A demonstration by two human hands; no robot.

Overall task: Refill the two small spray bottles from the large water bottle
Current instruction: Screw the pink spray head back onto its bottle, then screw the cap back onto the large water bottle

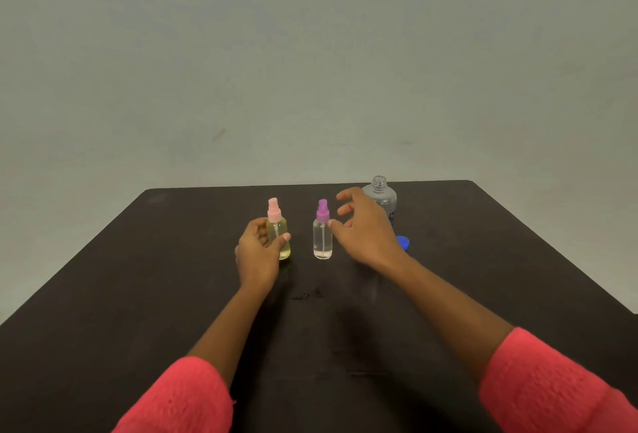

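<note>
A small yellowish spray bottle [282, 237] with a pink spray top stands upright on the dark table [138, 277], and my left hand [259, 253] is wrapped around its body. To its right stands a clear spray bottle [322, 237] with a purple top. My right hand [364, 229] hovers just right of it, fingers spread, thumb tip close to the bottle's shoulder. Behind that hand stands the large clear water bottle [381, 196], uncapped, its lower part hidden by my fingers. Its blue cap [403, 243] lies on the table beside my right wrist.
A few small wet spots [305, 295] mark the table in front of the bottles. The table's far edge runs just behind the large bottle, against a plain pale wall. Pink sleeves cover both forearms near the frame's bottom.
</note>
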